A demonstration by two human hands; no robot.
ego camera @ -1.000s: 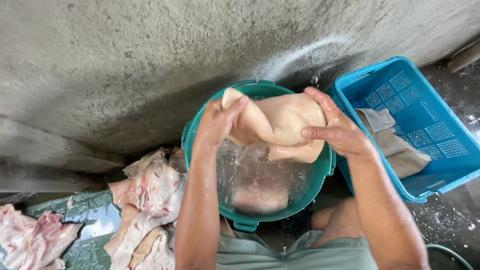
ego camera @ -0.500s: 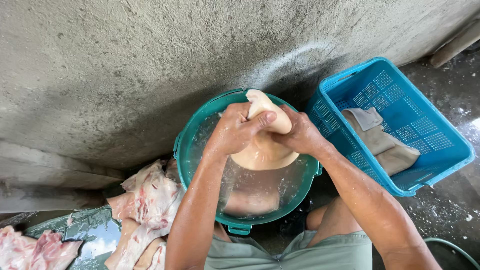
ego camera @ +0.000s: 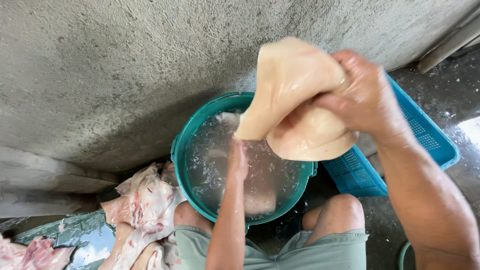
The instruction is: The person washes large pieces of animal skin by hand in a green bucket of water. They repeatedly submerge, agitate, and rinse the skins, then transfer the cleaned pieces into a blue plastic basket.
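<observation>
The right hand (ego camera: 367, 100) is clenched tight around a pale, cream-coloured slab of raw meat (ego camera: 295, 95), held up above the round green plastic bucket of water (ego camera: 192, 135). The left hand (ego camera: 237, 160) dips into that water; whether it grips anything I cannot tell. A blue plastic crate (ego camera: 425, 135) sits just beside the bucket.

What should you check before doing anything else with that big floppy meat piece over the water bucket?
1. Right hand grips the pale meat piece: ok, fingers clenched on it.
2. Meat piece lifted out of the water: ok.
3. Left hand free: ok, open, down in the green bucket.
4. Bucket holds water: ok, with more pale pieces under the surface.
5. Blue basket in reach: ok, right beside the bucket.
6. Room in the basket: cannot tell, hidden behind hand and meat.
</observation>
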